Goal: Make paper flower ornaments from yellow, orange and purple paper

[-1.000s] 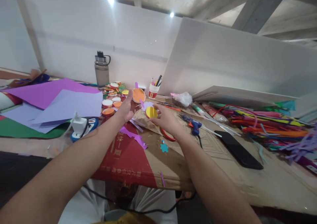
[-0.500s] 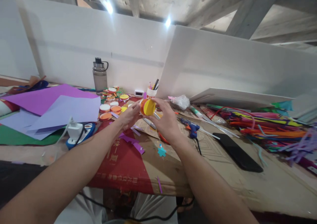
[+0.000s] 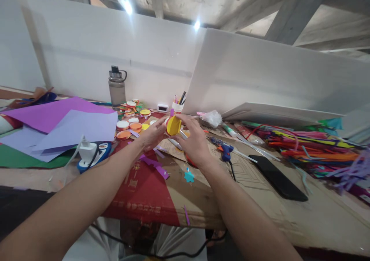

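Observation:
Between my two hands, above the middle of the table, is a small round disc with a yellow face and a red-orange and white edge. My left hand grips its left side, thumb and fingers closed on the rim. From the right, the curved fingers of my right hand hold the top and lower edge. A purple tab shows just over the disc; whether it is attached I cannot tell. Similar orange-rimmed discs lie left of my hands. Below, a turquoise flower-shaped cutout rests on the cardboard.
A blue glue gun and a black phone lie to the right, near colourful pipe cleaners. Purple paper and a power strip are at left. A water bottle and a pen cup stand behind.
The disc has turned slightly, so less of its orange edge shows. Both hands stay in nearly the same place, still holding it.

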Demonstrator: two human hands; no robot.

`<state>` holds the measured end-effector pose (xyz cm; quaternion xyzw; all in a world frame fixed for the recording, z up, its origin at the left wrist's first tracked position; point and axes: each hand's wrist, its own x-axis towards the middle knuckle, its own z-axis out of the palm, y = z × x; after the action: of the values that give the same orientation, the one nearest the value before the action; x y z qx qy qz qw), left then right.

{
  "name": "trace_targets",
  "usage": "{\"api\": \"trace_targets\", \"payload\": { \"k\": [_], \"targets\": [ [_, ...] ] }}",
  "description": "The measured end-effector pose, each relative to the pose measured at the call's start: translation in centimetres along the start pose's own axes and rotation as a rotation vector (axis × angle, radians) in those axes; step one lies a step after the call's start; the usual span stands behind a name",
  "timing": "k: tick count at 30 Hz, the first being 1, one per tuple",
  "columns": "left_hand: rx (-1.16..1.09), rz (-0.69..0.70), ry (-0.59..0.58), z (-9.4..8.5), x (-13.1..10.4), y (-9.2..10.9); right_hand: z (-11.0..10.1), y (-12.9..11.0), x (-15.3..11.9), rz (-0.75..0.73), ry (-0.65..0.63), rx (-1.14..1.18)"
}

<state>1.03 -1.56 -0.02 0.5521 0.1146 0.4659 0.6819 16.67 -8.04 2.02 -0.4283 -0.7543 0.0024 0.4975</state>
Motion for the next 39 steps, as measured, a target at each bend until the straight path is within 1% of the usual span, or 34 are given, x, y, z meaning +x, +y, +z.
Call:
{"api": "trace_targets", "payload": {
  "k": [3, 6, 10, 13, 18, 25, 30, 36, 39],
  "targets": [
    [0.043, 0.008, -0.076, -0.2, 0.0, 0.0, 0.0, 0.0, 0.0, 0.011, -0.006, 0.011],
    [0.052, 0.018, -0.085, -0.4, 0.0, -0.1, 0.0, 0.0, 0.0, 0.014, 0.002, 0.001],
    [0.049, 0.003, -0.118, -0.6, -0.1, -0.1, 0.0, 0.0, 0.0, 0.061, -0.001, 0.021],
    [0.029, 0.028, -0.105, -0.8, 0.0, -0.3, 0.0, 0.0, 0.0, 0.063, -0.004, 0.064],
    [0.031, 0.058, -0.066, -1.1, 0.2, -0.6, 0.1, 0.2, -0.1, -0.011, -0.007, 0.123],
    [0.027, 0.09, -0.07, -0.6, -0.3, 0.1, 0.0, 0.1, -0.2, -0.061, -0.018, 0.148],
    [0.063, 0.096, -0.079, -0.4, -0.4, 0.3, 0.3, 0.0, -0.3, -0.039, 0.052, 0.159],
    [0.061, 0.113, -0.096, -0.2, -0.4, 0.3, 0.5, 0.1, -0.4, -0.053, 0.083, 0.129],
    [0.065, 0.114, -0.093, -0.2, -0.4, 0.4, 0.4, 0.1, -0.4, -0.041, 0.069, 0.107]
  ]
}}
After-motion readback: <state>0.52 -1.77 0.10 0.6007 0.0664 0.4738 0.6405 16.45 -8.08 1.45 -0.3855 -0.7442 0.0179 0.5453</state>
